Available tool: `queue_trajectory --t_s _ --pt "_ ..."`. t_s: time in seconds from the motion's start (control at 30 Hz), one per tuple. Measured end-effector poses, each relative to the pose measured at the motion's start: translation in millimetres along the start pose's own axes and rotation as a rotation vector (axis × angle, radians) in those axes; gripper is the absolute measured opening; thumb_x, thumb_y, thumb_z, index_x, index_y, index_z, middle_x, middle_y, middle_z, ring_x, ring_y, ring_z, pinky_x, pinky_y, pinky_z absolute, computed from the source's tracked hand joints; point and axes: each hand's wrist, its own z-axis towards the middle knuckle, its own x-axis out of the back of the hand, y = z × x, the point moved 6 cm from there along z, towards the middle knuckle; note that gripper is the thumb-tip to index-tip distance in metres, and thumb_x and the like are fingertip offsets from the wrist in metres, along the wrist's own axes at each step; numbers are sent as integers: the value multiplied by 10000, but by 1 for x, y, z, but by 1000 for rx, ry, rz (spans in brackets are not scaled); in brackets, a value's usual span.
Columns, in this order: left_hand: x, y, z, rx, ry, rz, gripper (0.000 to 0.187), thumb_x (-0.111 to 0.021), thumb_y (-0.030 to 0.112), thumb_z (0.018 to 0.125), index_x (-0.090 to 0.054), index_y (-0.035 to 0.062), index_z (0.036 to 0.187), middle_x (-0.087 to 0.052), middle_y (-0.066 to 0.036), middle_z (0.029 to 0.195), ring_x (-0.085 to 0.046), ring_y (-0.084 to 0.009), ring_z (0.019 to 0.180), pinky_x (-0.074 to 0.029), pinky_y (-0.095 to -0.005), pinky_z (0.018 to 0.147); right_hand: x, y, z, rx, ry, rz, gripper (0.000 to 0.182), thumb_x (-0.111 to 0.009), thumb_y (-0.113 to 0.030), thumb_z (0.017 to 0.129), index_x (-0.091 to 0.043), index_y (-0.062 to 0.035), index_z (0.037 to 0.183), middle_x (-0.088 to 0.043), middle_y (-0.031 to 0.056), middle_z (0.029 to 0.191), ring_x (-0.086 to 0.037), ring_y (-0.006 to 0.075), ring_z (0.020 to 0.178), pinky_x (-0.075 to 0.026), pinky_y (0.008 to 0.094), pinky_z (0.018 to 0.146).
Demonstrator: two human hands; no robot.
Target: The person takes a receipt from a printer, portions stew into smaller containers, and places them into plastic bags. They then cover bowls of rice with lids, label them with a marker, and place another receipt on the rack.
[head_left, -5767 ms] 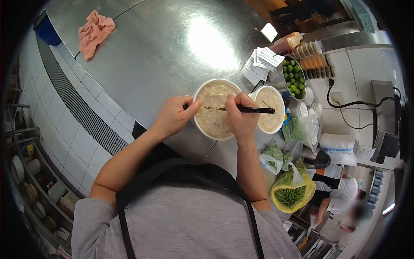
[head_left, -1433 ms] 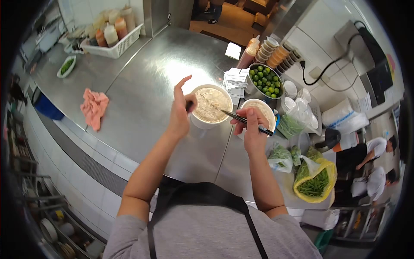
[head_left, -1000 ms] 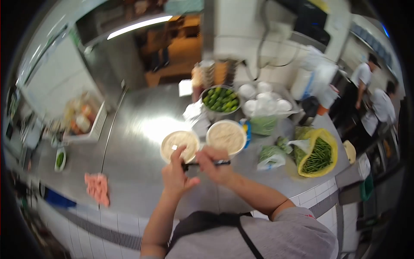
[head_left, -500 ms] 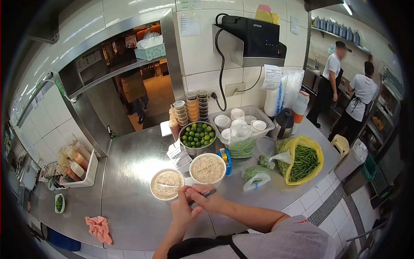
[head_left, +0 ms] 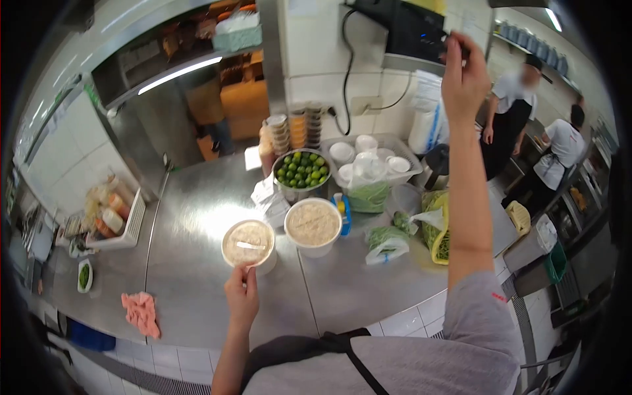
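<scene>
My left hand (head_left: 242, 294) is at the front rim of the left round tub (head_left: 248, 243), thumb and fingers pinched together; what they hold, if anything, is too small to tell. My right hand (head_left: 465, 82) is raised high at the right, before the black printer (head_left: 415, 29), its fingers closed round a dark pen (head_left: 463, 45) that is partly hidden and blurred. Beside the left tub stands a second tub (head_left: 313, 224). Both have clear lids over pale, beige contents, and a white strip shows on the left lid.
Behind the tubs are a bowl of limes (head_left: 301, 170), a blue tape dispenser (head_left: 343, 214) and a basket of white cups (head_left: 401, 172). Bagged greens (head_left: 387, 243) lie at the right, a pink cloth (head_left: 140, 314) at the left. Two people stand at the back right.
My hands have parted. The right one has risen far up and right with the pen; the left has shifted left and down to the left tub's edge. The view has tilted.
</scene>
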Motion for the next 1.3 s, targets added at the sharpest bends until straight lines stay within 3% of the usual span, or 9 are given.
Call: queue_trajectory --t_s 0.2,0.47,0.57,0.67,0.73,0.77,0.83,0.9,1.3 --pt "26 -48 -47 4 265 -57 41 -568 28 765 -578 14 803 -503 -36 673 -458 -84 548 -375 -221 492 -80 85 -17 218 -331 -496 250 -450 -321 862 -585 -128 946 -542 107 881 -539 314 743 -451 380 632" --pt "72 -93 -92 136 393 157 134 -598 94 736 -570 13 840 -541 -94 748 -528 -195 662 -427 -284 614 -95 115 -34 525 -432 -550 274 -489 -248 851 -567 -87 1058 -547 140 950 -523 296 859 -422 356 766" --pt "129 -123 -77 109 471 432 306 -612 146 715 -526 20 980 -532 -129 933 -505 -272 889 -407 -340 775 -69 90 -36 40 -449 -289 266 -521 -236 847 -586 -102 1068 -570 98 911 -546 164 752 -428 254 684" --pt "217 -167 -60 108 615 703 426 -608 162 717 -467 23 1094 -506 -134 1047 -470 -290 997 -369 -339 869 -48 16 -70 123 -398 -106 180 -527 -192 850 -619 -75 951 -552 55 751 -519 129 644 -428 250 586" --pt "257 -153 -48 209 655 617 227 -595 170 760 -531 14 913 -538 -93 789 -523 -212 755 -410 -304 767 -31 30 -104 52 -679 -346 157 -523 -186 855 -613 -58 866 -545 42 678 -500 122 575 -424 270 540" --pt "255 -134 -44 -89 699 740 131 -581 132 782 -542 22 842 -515 -58 702 -514 -152 681 -428 -266 701 -26 26 -119 -138 -655 -289 181 -499 -183 866 -597 -52 787 -550 45 655 -500 141 545 -419 281 525" --pt "258 -186 -48 33 616 332 178 -560 108 793 -519 17 941 -530 -77 829 -515 -178 773 -420 -284 743 -27 17 -153 -78 -758 -230 151 -432 -159 871 -544 -83 937 -582 135 735 -565 320 643 -429 371 546" --pt "230 -201 -60 130 590 353 256 -554 120 791 -500 27 1023 -525 -121 944 -503 -231 886 -396 -325 804 -35 23 -187 -546 -924 -275 257 -437 -137 852 -446 -164 1108 -578 180 785 -542 385 665 -425 442 591" --pt "151 -194 -69 282 494 880 365 -573 245 750 -505 50 1050 -427 -179 1177 -371 -332 1107 -274 -434 947 -162 131 -363 -151 -1662 -672 159 -534 -140 677 -642 -36 728 -620 178 840 -606 313 801 -478 401 724"
